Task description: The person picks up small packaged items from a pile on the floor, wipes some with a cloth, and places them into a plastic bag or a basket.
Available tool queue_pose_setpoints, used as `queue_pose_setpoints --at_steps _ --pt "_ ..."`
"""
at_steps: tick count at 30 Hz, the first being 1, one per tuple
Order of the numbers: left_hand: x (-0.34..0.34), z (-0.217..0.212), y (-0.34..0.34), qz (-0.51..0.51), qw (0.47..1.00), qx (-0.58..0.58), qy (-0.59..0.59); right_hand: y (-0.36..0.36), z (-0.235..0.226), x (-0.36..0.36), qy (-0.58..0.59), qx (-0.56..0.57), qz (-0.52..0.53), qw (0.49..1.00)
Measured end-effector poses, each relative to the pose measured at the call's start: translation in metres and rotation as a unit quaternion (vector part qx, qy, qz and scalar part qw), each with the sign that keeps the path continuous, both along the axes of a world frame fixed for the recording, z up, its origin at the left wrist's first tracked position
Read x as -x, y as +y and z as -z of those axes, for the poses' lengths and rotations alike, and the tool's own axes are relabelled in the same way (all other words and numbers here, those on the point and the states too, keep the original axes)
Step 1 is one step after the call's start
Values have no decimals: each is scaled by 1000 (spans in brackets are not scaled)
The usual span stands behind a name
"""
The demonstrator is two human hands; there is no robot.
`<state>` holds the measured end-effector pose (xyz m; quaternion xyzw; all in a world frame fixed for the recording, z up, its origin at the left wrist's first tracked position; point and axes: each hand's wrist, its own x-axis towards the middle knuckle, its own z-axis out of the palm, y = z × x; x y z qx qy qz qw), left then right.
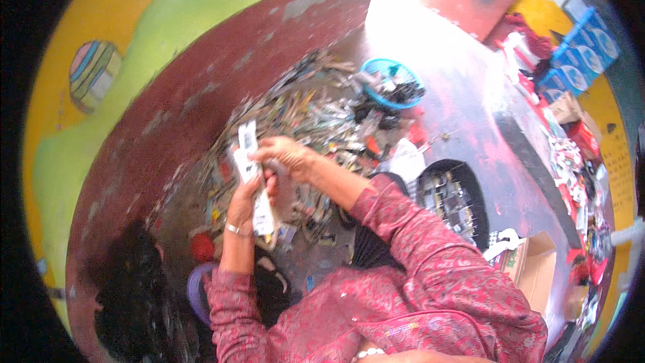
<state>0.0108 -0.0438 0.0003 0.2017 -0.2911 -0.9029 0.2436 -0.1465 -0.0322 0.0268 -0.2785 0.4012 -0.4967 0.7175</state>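
A long, flat white strip with dark marks (263,216), perhaps a plastic wrapper, stands nearly upright before me. My left hand (252,189) is closed around its middle, and part of it hangs below the fist along my wrist. Higher up, my right hand (287,155) comes in from the right with its fingers bent and pinching the strip's right edge. The fingertips are slightly blurred. Beneath both hands lies a spread-out heap of mixed scraps (312,121), with paper, plastic and thin pieces in many colours.
A blue round basket (385,62) of dark and pale scraps stands beyond the heap. To the right are a black tub (474,191) with metallic pieces, an open cardboard box (539,265) and more piled litter (568,168). A curved, painted wall (134,141) rises on the left.
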Motion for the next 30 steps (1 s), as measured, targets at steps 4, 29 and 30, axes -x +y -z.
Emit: queue_pose_setpoints --at_steps 4,29,30 --pt "0 -3 10 36 996 -51 59 2 0 9 28 35 -28 999" --pt "-13 1 23 -42 999 14 -28 -18 -18 48 -11 82 342 936" --pt "-13 4 23 -60 997 1 -49 -9 -15 42 16 126 335 934"
